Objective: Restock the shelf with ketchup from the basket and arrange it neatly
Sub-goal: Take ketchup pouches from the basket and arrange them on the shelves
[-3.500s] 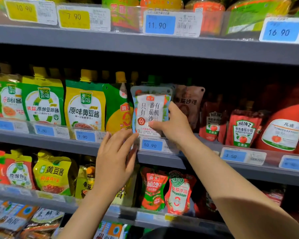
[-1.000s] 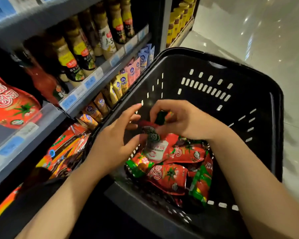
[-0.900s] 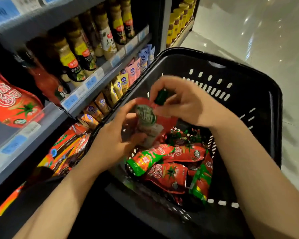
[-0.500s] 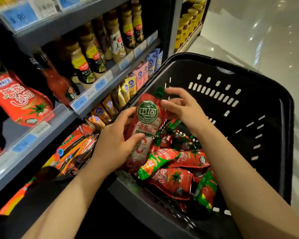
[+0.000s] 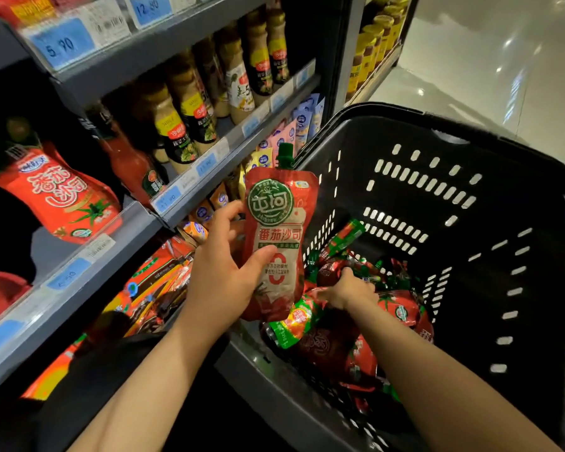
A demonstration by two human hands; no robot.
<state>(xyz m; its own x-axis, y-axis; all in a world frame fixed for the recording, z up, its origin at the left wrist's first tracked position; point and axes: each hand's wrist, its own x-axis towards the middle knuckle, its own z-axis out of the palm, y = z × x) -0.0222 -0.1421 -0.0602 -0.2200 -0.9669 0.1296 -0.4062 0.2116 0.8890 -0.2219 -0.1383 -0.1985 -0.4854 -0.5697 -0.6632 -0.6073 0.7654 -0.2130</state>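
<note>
Step in hand: you are collecting stock from the basket (image 5: pixel 470 132), with nothing being shelved at this moment.
Left hand (image 5: pixel 222 275): your thumb and fingers wrap the lower half of an upright ketchup pouch (image 5: pixel 279 236), holding it above the basket's near left corner, green cap (image 5: pixel 286 154) up.
Right hand (image 5: pixel 349 290): it is down among the loose ketchup pouches (image 5: pixel 327 347) on the basket floor; the fingers are buried in the pile, so I cannot tell whether they have closed on one.
Where the ketchup is: one pouch in your left hand, the rest heaped at the near side of the basket, to the right of the shelf (image 5: pixel 190 203).
Next move: judging from the pose, you need a firm hold on a second pouch, then lift both to the ketchup row and stand them label forward.
Risk: the pouches are soft and slippery, so a loose pinch may drop one.
Pouch label: a green round badge, with 番茄沙司 printed below it.
Shelf pouch (image 5: pixel 59 197): far left, red, also reads 番茄沙司.
Price tags: 5.90 (image 5: pixel 59 45) and roughly 12.80 (image 5: pixel 147 8), which is blurred.
Bottles (image 5: pixel 177 125): dressing bottles fill the shelf's far end; their labels are too small to read.
</note>
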